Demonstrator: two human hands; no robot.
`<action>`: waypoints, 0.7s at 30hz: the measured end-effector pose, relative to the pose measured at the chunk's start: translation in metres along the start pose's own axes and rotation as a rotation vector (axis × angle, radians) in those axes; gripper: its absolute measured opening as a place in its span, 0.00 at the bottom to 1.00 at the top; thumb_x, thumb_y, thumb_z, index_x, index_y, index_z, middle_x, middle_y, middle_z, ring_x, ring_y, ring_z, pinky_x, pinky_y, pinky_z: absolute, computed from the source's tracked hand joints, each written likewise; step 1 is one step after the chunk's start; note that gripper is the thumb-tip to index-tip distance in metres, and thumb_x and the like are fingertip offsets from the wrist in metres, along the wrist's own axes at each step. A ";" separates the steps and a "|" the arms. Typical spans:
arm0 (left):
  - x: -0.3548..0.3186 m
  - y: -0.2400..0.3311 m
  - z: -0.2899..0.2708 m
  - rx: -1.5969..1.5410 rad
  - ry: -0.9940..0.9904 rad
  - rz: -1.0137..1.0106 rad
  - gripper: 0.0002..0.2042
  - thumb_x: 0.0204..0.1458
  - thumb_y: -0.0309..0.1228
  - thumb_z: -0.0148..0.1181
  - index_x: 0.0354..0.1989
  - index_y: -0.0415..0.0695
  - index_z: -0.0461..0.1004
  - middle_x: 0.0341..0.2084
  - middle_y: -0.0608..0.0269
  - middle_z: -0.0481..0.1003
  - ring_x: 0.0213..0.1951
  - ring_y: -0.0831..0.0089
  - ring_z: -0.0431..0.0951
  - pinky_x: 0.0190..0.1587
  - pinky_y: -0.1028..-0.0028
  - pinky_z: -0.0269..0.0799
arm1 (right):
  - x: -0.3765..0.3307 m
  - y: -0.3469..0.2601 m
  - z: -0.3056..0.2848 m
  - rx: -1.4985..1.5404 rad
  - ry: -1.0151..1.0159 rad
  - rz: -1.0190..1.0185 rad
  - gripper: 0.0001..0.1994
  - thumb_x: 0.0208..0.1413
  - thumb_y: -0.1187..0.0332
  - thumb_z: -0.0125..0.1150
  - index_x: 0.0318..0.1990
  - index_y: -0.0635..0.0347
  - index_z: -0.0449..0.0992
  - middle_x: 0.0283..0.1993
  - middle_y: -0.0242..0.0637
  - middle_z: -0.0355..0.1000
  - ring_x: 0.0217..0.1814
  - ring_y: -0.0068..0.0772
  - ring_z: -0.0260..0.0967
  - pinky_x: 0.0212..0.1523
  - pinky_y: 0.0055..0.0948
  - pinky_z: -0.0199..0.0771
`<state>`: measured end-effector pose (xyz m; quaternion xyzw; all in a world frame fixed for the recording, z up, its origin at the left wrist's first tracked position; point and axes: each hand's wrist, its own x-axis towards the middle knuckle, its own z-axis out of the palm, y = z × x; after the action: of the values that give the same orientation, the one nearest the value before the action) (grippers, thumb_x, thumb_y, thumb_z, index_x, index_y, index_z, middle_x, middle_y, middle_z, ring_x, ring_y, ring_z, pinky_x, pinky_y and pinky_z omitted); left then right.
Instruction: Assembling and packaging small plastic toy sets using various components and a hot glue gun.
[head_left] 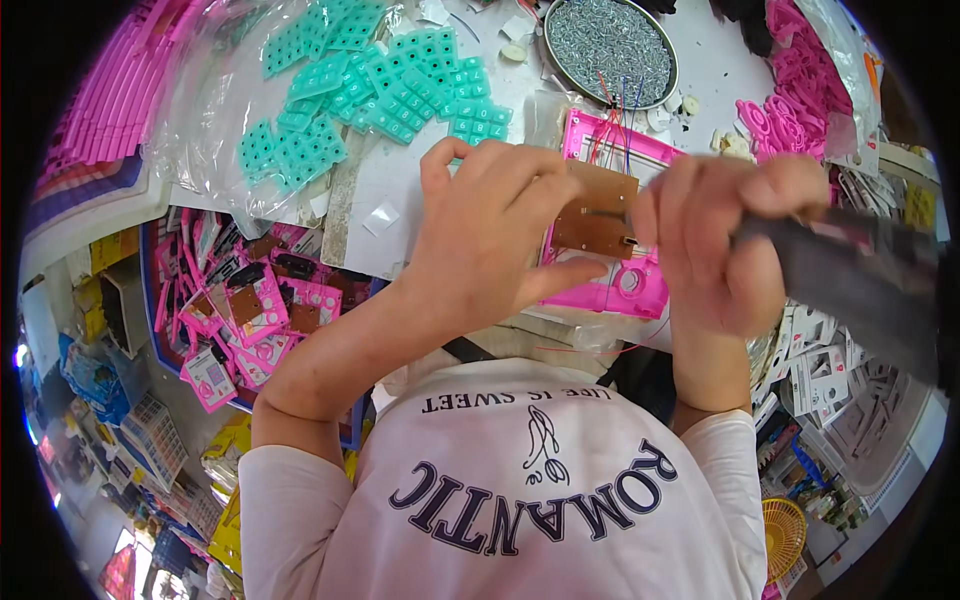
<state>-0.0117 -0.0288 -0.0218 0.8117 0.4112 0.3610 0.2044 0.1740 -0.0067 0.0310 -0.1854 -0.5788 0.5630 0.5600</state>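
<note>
A brown circuit board (pixel 609 235) lies over a pink plastic housing (pixel 640 292) at the table's near edge. My left hand (pixel 490 225) steadies the board's left side, thumb and forefinger spread along it; its other fingers are curled. My right hand (pixel 715 235) is closed around a dark power screwdriver (pixel 850 280), smeared by motion. The tool's thin bit points left over the board, and its tip is close to my left fingers. Red and blue wires (pixel 618 125) rise from the far end of the housing.
Beyond the housing stands a round dish of small screws (pixel 612 50). Teal keypads (pixel 400 85) are heaped on the far left of the table beside clear plastic film (pixel 205 120). Pink rings (pixel 790 120) pile at far right. A blue-rimmed bin (pixel 160 340) holds pink assemblies at left.
</note>
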 end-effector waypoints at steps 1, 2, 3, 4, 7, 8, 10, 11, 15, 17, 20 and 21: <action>-0.007 -0.003 -0.001 0.010 -0.042 0.025 0.16 0.41 0.43 0.74 0.36 0.50 0.79 0.44 0.69 0.74 0.46 0.70 0.72 0.53 0.57 0.54 | 0.001 0.007 -0.004 -0.021 -0.002 -0.004 0.14 0.65 0.63 0.59 0.55 0.52 0.66 0.21 0.25 0.61 0.21 0.22 0.56 0.25 0.29 0.65; -0.012 -0.004 -0.002 0.018 -0.083 0.050 0.17 0.41 0.43 0.73 0.38 0.50 0.80 0.47 0.69 0.74 0.48 0.70 0.71 0.53 0.57 0.53 | 0.004 0.013 -0.007 -0.041 -0.006 -0.006 0.14 0.65 0.65 0.58 0.54 0.53 0.66 0.21 0.26 0.61 0.21 0.23 0.56 0.26 0.30 0.66; -0.017 -0.004 0.000 0.047 -0.131 0.060 0.18 0.41 0.44 0.73 0.39 0.50 0.80 0.47 0.69 0.74 0.48 0.69 0.71 0.54 0.57 0.52 | 0.006 0.020 -0.011 -0.062 -0.010 -0.011 0.13 0.65 0.67 0.57 0.54 0.54 0.65 0.21 0.27 0.60 0.21 0.23 0.55 0.27 0.31 0.66; -0.022 -0.003 0.001 0.076 -0.179 0.070 0.19 0.41 0.45 0.73 0.40 0.50 0.81 0.48 0.70 0.74 0.49 0.69 0.71 0.54 0.56 0.52 | 0.008 0.024 -0.010 -0.093 0.009 0.001 0.12 0.65 0.67 0.57 0.53 0.54 0.65 0.21 0.27 0.60 0.20 0.23 0.55 0.27 0.31 0.66; -0.025 -0.003 0.003 0.124 -0.234 0.072 0.21 0.41 0.47 0.72 0.43 0.52 0.82 0.48 0.72 0.74 0.50 0.68 0.70 0.55 0.55 0.52 | 0.009 0.034 -0.010 -0.234 0.013 -0.005 0.09 0.62 0.71 0.59 0.44 0.57 0.64 0.20 0.30 0.61 0.18 0.23 0.57 0.26 0.32 0.69; -0.025 -0.003 0.003 0.137 -0.237 0.067 0.22 0.41 0.47 0.72 0.44 0.52 0.82 0.48 0.73 0.74 0.50 0.67 0.70 0.56 0.55 0.52 | 0.010 0.037 -0.013 -0.345 -0.017 -0.029 0.09 0.62 0.72 0.60 0.43 0.58 0.64 0.20 0.31 0.62 0.18 0.23 0.58 0.26 0.32 0.70; -0.025 -0.001 0.001 0.145 -0.253 0.054 0.22 0.42 0.46 0.72 0.45 0.52 0.82 0.48 0.73 0.74 0.50 0.67 0.69 0.55 0.55 0.52 | 0.011 0.038 -0.012 -0.435 -0.060 -0.030 0.11 0.61 0.72 0.61 0.40 0.58 0.63 0.19 0.32 0.63 0.18 0.23 0.58 0.25 0.32 0.71; -0.024 0.000 0.000 0.146 -0.262 0.050 0.22 0.42 0.46 0.72 0.46 0.52 0.82 0.48 0.73 0.74 0.50 0.66 0.69 0.55 0.55 0.52 | 0.012 0.038 -0.010 -0.417 -0.070 -0.007 0.11 0.61 0.72 0.62 0.39 0.58 0.62 0.19 0.32 0.63 0.18 0.23 0.59 0.25 0.32 0.71; -0.018 0.008 -0.002 0.036 -0.254 0.019 0.19 0.41 0.44 0.72 0.42 0.52 0.81 0.44 0.69 0.74 0.50 0.66 0.69 0.54 0.55 0.53 | 0.012 0.039 -0.010 -0.302 -0.086 0.021 0.12 0.61 0.70 0.64 0.43 0.59 0.64 0.19 0.31 0.62 0.17 0.22 0.58 0.24 0.31 0.70; -0.021 0.016 0.000 -0.024 -0.244 0.011 0.18 0.41 0.42 0.72 0.40 0.51 0.80 0.42 0.67 0.73 0.49 0.65 0.70 0.53 0.55 0.53 | 0.014 0.035 -0.016 -0.184 -0.077 0.066 0.14 0.61 0.69 0.64 0.48 0.61 0.66 0.20 0.31 0.63 0.19 0.23 0.59 0.26 0.31 0.70; -0.026 0.029 0.008 -0.066 -0.287 0.074 0.15 0.42 0.41 0.72 0.37 0.51 0.79 0.38 0.68 0.73 0.48 0.65 0.70 0.52 0.57 0.54 | 0.016 0.022 -0.024 -0.003 0.000 0.015 0.22 0.60 0.68 0.65 0.58 0.62 0.65 0.23 0.31 0.64 0.23 0.24 0.61 0.30 0.30 0.70; -0.026 0.032 0.013 -0.045 -0.308 0.096 0.14 0.43 0.40 0.71 0.37 0.50 0.79 0.37 0.67 0.73 0.47 0.65 0.71 0.51 0.58 0.57 | 0.016 0.016 -0.028 0.054 0.033 -0.027 0.25 0.60 0.67 0.66 0.62 0.62 0.65 0.24 0.30 0.64 0.24 0.24 0.61 0.32 0.30 0.69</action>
<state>0.0044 -0.0691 -0.0211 0.8713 0.3276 0.2508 0.2658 0.1859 0.0242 0.0168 -0.1718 -0.5565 0.5675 0.5820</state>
